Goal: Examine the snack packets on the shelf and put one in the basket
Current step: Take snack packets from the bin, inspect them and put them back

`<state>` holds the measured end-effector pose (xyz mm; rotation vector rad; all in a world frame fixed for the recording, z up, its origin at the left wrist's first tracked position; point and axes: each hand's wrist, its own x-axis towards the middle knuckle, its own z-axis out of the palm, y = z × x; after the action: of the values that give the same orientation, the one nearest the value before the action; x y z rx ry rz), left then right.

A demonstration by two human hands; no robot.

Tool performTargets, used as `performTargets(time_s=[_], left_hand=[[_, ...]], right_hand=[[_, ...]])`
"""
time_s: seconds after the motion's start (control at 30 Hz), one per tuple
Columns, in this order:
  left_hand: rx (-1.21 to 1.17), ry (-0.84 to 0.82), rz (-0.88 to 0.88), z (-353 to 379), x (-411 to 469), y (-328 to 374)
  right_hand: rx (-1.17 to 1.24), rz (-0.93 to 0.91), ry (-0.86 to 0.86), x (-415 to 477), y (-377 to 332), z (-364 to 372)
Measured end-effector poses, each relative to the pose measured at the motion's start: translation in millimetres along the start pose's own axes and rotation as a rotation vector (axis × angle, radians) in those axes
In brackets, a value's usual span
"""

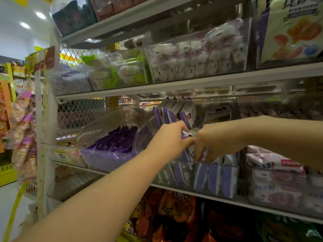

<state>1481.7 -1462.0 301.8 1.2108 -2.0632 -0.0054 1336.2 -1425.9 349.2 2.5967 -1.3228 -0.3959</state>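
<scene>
Purple-and-white snack packets [215, 177] stand upright in a clear plastic bin [216, 193] on the middle shelf. Both of my hands reach into the top of that bin. My left hand [172, 138] has its fingers closed around the tops of some purple packets [185, 134]. My right hand [216, 142] is curled over neighbouring packets, fingertips pushed down among them. More packets of the same kind [176, 110] stand behind, in the raised clear lid area. No basket is in view.
A bin of dark purple packets [115, 142] sits left of my hands. Pink-and-white packets [274, 173] fill the bin on the right. Clear bins of white sweets [195, 56] line the shelf above. Orange bags [176, 212] lie on the shelf below. An aisle opens at far left.
</scene>
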Motion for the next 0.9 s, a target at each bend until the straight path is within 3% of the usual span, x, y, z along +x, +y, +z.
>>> performTargets(time_s=[0.33,0.63,0.9], left_hand=[[-0.013,-0.384,0.118,-2,-17,-21],[0.143,-0.395,0.273,6,-27,-25],[0.085,-0.397,0.188,6,-28,-23]], right_hand=[[0.053,0.045,-0.007,0,1,1],[0.180,0.112,-0.051,0,1,-1],[0.103,0.116,-0.143,0,-2,-3]])
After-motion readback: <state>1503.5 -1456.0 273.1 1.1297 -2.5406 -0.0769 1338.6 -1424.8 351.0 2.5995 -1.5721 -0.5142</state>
